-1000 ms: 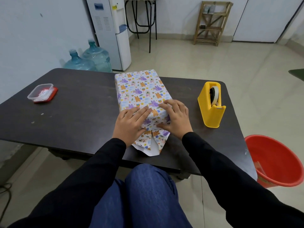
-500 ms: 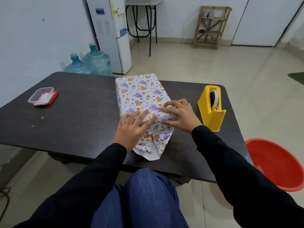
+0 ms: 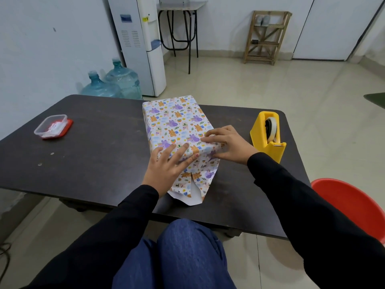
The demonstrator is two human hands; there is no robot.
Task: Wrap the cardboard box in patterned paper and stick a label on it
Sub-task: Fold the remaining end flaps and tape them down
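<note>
The box (image 3: 175,122), covered in white paper with purple and orange animal prints, lies lengthwise in the middle of the dark table (image 3: 100,147). At its near end the loose paper flap (image 3: 195,180) hangs down onto the table, split in the middle with its white underside showing. My left hand (image 3: 166,167) lies flat on the box's near top edge, fingers straight, pressing the paper. My right hand (image 3: 227,144) rests on the near right corner, fingers extended over the paper fold there.
A yellow tape dispenser (image 3: 268,134) stands right of the box near the table's right edge. A small clear container with a red lid (image 3: 53,127) sits at the far left. A red bucket (image 3: 352,207) is on the floor at right. Water bottles (image 3: 112,84) stand behind the table.
My right hand has slid from the box's near end to its right corner. My left hand has shifted slightly right along the near edge. The view has tilted down a little.
</note>
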